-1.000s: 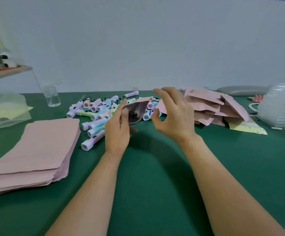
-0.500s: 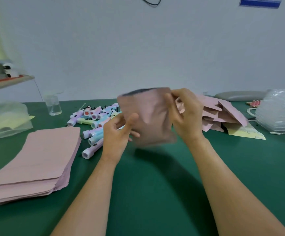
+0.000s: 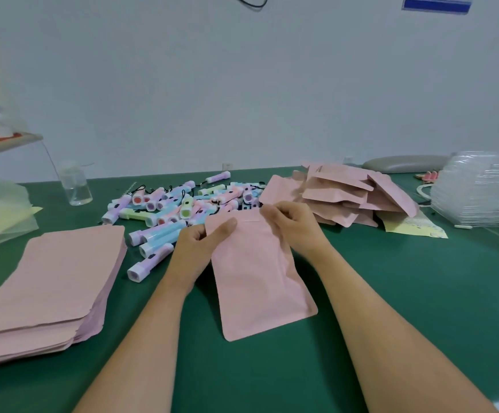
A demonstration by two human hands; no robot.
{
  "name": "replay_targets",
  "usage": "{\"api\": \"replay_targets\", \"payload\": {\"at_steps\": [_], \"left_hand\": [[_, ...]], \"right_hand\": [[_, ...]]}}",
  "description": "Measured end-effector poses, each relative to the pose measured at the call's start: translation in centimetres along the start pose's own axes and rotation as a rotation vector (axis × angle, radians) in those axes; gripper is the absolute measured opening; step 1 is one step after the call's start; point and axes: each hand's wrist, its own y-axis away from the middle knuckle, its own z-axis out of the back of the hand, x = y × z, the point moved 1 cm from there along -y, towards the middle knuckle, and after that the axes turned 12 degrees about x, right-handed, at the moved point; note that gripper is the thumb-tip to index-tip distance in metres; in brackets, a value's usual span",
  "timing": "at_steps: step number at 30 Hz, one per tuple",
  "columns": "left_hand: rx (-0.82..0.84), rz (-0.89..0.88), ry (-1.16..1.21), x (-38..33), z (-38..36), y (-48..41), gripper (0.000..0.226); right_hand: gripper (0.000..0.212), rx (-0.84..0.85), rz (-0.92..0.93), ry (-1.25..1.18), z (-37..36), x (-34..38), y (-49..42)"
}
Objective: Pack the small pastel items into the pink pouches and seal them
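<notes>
Pouch [image 3: 260, 278] slants over the counter [image 3: 421, 293], top edge raised, lower edge nearest the camera. Left grip [image 3: 194, 248] pinches its top left corner, thumb flat on the front. Right grip [image 3: 290, 225] pinches the top edge's right end, fingers curled. Items [image 3: 170, 210] lie heaped just behind the pouch. Flat stack [image 3: 48, 281] sits at left, loose heap [image 3: 346, 195] at right.

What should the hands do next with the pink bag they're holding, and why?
Probably slide the fingers along the top edge of the pink pouch, pressing it shut: the left hand and right hand both pinch that edge, at opposite ends.
</notes>
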Motion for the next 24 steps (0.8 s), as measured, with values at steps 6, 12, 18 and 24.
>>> {"api": "replay_targets", "payload": {"at_steps": [6,12,18,24], "left_hand": [[-0.032,0.057,0.09,0.56,0.74,-0.42,0.049],[-0.041,0.07,0.138,0.34,0.73,-0.23,0.051],[0.043,0.057,0.095,-0.09,0.65,-0.02,0.038],[0.021,-0.024,-0.017,0.05,0.72,-0.23,0.048]], "right_hand": [[0.059,0.043,0.007,-0.054,0.02,0.14,-0.22],[0.037,0.183,-0.053,-0.13,0.37,-0.03,0.38],[0.023,0.21,-0.029,-0.172,0.31,-0.29,0.37],[0.037,0.257,-0.1,-0.103,-0.42,-0.05,0.39]]}}
